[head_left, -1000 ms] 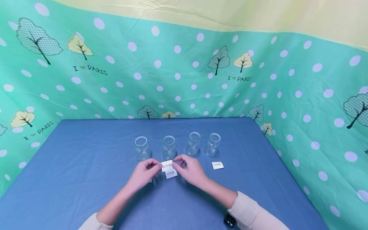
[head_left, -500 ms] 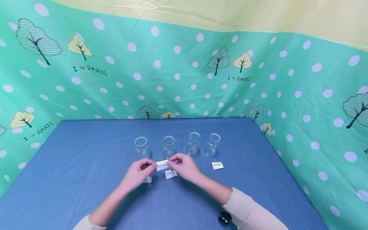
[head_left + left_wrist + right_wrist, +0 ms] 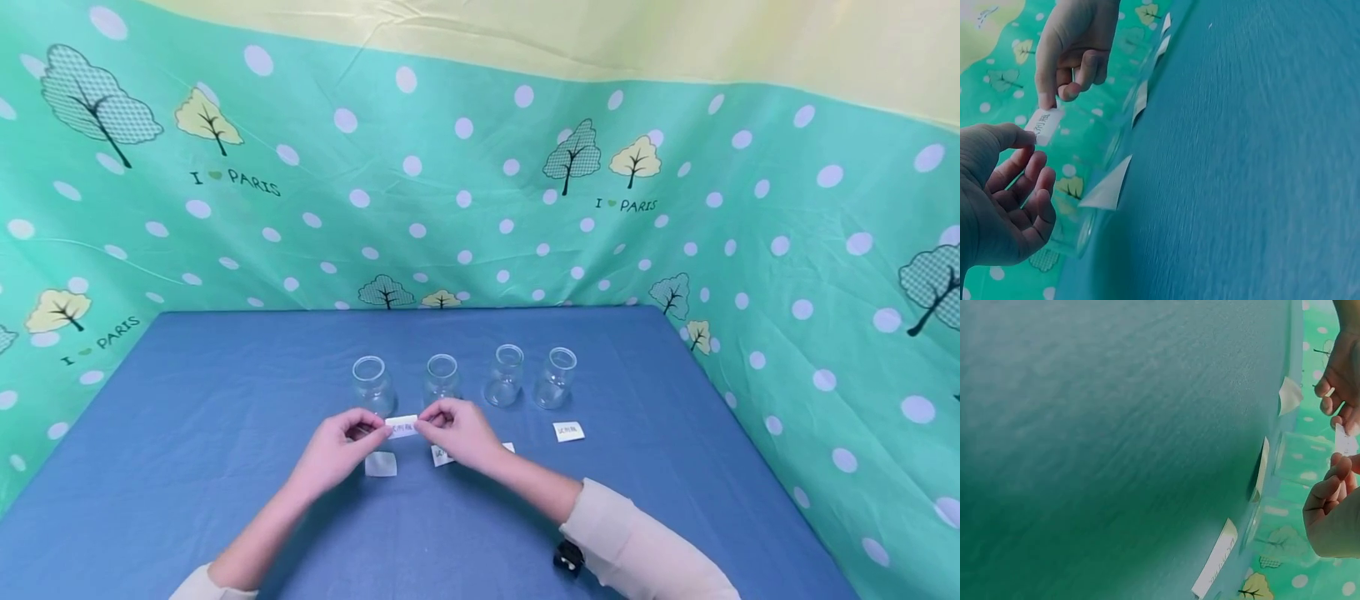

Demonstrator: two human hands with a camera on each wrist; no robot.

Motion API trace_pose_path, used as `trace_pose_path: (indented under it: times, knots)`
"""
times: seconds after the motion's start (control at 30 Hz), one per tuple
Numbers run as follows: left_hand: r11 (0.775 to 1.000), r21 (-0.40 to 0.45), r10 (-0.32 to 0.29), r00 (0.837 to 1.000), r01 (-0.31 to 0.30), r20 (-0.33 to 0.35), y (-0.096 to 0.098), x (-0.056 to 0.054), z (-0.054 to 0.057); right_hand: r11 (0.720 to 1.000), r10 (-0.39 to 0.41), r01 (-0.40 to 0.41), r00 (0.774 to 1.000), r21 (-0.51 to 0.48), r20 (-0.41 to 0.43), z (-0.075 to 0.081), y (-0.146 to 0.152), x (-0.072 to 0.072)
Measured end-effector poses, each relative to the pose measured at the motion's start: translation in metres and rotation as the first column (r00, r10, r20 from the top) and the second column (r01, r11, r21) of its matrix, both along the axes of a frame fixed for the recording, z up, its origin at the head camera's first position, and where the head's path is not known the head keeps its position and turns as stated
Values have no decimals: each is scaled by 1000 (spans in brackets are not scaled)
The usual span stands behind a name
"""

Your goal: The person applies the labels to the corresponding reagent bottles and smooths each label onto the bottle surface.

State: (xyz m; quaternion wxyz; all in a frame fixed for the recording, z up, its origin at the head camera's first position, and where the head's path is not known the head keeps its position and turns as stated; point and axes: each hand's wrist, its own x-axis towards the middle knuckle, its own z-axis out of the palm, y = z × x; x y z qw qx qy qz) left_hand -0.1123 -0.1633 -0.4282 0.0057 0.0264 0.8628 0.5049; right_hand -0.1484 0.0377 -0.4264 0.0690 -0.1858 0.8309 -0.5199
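Observation:
Both hands pinch a small white paper label (image 3: 402,427) with printed characters, stretched between them above the table. At its left end are the thumb and finger of the left hand (image 3: 330,450); the right hand (image 3: 467,435) grips the other end. In the left wrist view the label (image 3: 1043,125) spans the two thumbs. Just behind stands a glass jar (image 3: 372,388), open at the top, and a second jar (image 3: 442,379) rises beyond the right hand. A blank-faced label (image 3: 381,465) lies below the left hand's fingers. Another printed label (image 3: 440,456) is partly hidden under the right hand.
Two more glass jars, one (image 3: 504,379) near the middle and one (image 3: 555,381) at the right, complete the row. A label (image 3: 568,431) lies before the rightmost jar. Another label (image 3: 509,447) peeks out behind the right wrist. The blue tablecloth (image 3: 225,400) reaches the dotted curtain (image 3: 465,200).
Both hands have moved left with the label, from over the printed label to in front of the leftmost jar. The blank-faced label has come into view below them.

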Motion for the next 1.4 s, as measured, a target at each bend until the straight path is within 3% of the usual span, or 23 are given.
trace_pose_path:
  times: [0.27, 0.53, 0.93, 1.4]
  knots:
    - [999, -21, 24, 1000, -25, -14, -15, -2, -4, 1000, 8, -8, 1000, 27, -3, -1, -17, -4]
    - [1000, -20, 11, 999, -11, -32, -25, -9, -15, 999, -19, 19, 1000, 44, -5, -6, -28, -8]
    - [999, -10, 47, 996, -48, -72, -32, -14, -23, 975, -84, 120, 978, 185, -192, -14, -45, -12]
    - [994, -57, 88, 988, -96, -130, -35, -20, -29, 952, -142, 207, 950, 223, -277, -20, -54, -13]
